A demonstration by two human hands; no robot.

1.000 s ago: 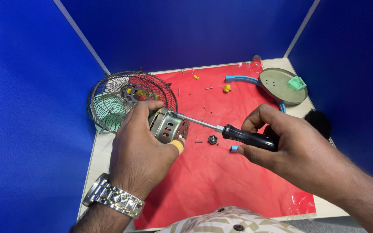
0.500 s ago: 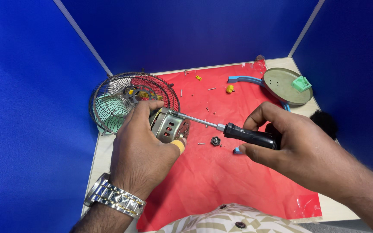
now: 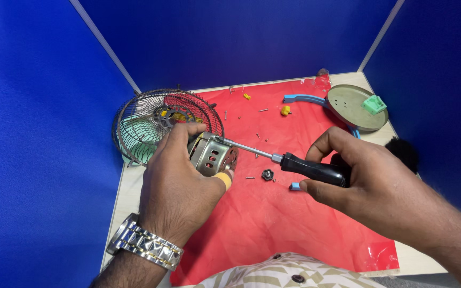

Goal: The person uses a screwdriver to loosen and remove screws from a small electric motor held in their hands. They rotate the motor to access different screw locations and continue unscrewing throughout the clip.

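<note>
My left hand [image 3: 180,184] grips a small metal fan motor [image 3: 212,153] with slotted sides, held just above the red mat [image 3: 289,229]. A yellow band wraps one fingertip. My right hand [image 3: 366,178] holds a black-handled screwdriver [image 3: 294,162], whose steel shaft runs left and touches the top edge of the motor. A metal watch sits on my left wrist.
A wire fan guard [image 3: 150,120] with a pale green blade lies behind the motor. A round olive base plate [image 3: 353,106] with a green block, a blue curved piece [image 3: 302,98], yellow bits [image 3: 285,110], a black nut [image 3: 267,174] and loose screws lie on the mat. Blue walls surround the table.
Both hands hold the same grip. The screwdriver tip stays at the motor; only slight shifts of the hands show.
</note>
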